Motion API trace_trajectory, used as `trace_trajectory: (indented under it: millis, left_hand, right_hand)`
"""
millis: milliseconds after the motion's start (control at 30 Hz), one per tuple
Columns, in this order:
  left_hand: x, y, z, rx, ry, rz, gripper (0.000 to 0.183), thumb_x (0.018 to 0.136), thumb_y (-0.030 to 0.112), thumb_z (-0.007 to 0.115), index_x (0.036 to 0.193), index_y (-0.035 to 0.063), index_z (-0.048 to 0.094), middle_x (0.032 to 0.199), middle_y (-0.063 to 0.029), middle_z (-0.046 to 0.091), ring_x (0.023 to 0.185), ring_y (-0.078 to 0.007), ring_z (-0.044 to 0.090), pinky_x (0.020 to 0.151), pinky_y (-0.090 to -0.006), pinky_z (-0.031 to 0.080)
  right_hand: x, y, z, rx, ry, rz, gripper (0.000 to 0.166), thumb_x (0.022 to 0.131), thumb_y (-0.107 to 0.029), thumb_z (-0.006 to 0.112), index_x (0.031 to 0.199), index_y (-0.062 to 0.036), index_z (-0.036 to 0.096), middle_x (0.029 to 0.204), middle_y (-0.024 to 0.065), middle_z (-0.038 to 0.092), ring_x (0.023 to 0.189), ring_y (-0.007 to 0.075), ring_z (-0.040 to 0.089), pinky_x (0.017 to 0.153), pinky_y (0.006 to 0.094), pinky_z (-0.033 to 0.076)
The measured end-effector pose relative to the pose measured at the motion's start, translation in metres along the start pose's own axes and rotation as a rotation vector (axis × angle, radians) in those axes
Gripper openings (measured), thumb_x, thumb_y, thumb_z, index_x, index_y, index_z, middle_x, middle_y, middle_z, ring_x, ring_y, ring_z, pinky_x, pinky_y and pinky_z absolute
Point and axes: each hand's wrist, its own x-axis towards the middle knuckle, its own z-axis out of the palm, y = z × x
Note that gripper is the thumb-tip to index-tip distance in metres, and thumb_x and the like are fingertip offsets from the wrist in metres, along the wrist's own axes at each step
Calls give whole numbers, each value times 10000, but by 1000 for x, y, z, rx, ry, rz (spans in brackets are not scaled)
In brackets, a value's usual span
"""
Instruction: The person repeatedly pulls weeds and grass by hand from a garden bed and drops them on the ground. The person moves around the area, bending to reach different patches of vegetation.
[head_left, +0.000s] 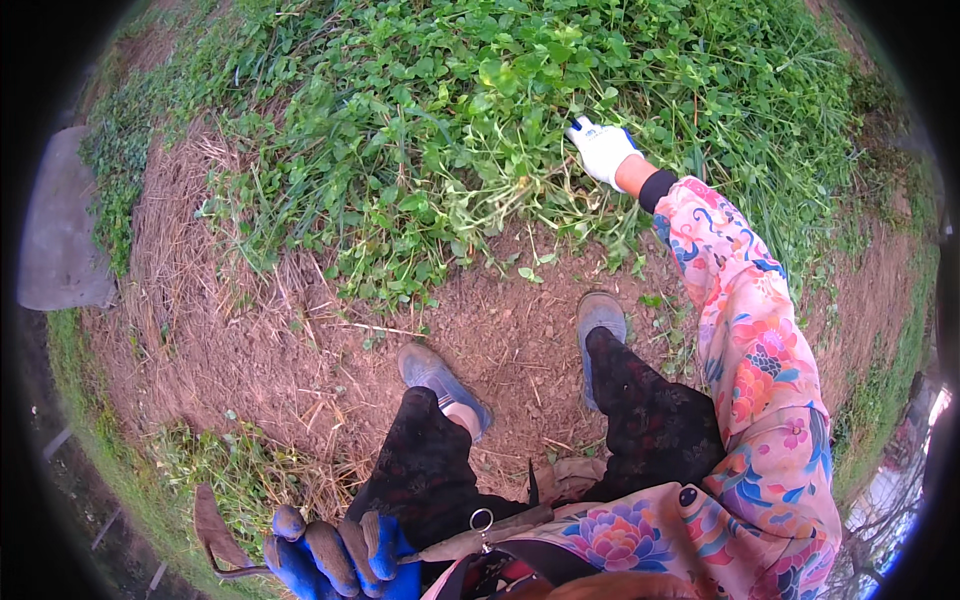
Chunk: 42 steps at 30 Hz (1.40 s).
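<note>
My right hand (602, 152), in a white glove with blue parts, reaches into low leafy green plants (420, 127). Its fingers curl in around the stems, and leaves partly hide the fingertips. Beside it, a paler clump of stems (517, 199) looks blurred and leans over toward the bare soil. Close to my body at the bottom, my left hand (337, 559) wears a blue glove with a soiled grey coating. It is closed around a hand hoe, whose rusty metal blade (216, 529) sticks out to the left. The wooden handle (476, 536) comes out on the right.
Brown soil (517, 322) with straw lies around my two shoes (439, 375). Dry grass (187, 202) covers the ground at left, near a grey slab (64, 225). A smaller heap of weeds (225, 457) lies behind my left foot.
</note>
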Motion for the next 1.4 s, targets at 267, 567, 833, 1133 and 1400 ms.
trace_trajectory:
  millis: [267,567,833,1133,1400]
  left_hand:
    - [4,-6,7,14,22,-21,375,942,238,272,1084,-65,442,478,4,393,427,-112,360,525,-266,361]
    - [1,7,-10,184,35,-67,428,951,303,231,1155,-3,450,431,2,345,370,-113,313,472,-262,346]
    - [-10,14,-21,213,65,-80,437,947,284,219,1185,-16,429,421,20,318,368,-97,296,465,-252,336]
    - [-15,9,-10,8,-57,-29,388,941,254,280,1090,-61,449,467,9,390,423,-111,358,523,-265,371]
    - [-15,-1,-6,-22,-46,-26,383,936,268,295,1084,-56,436,466,-2,392,420,-117,378,508,-273,385]
  right_hand:
    - [1,19,28,-50,207,-74,413,744,-81,459,1155,-113,483,1173,164,496,961,301,556,774,416,439]
    - [47,28,47,-296,-284,16,349,852,-242,317,1105,-135,532,1214,86,509,1142,266,450,954,398,327]
    - [40,31,40,-43,-120,197,371,851,-296,352,1122,-120,535,1227,78,502,1127,282,450,969,392,303]
    - [19,15,23,-55,-265,224,351,828,-382,397,1001,-133,572,945,16,624,902,217,572,769,363,435]
    - [-106,-127,1,334,100,-477,322,773,-350,521,702,-43,587,545,132,533,541,316,565,531,408,464]
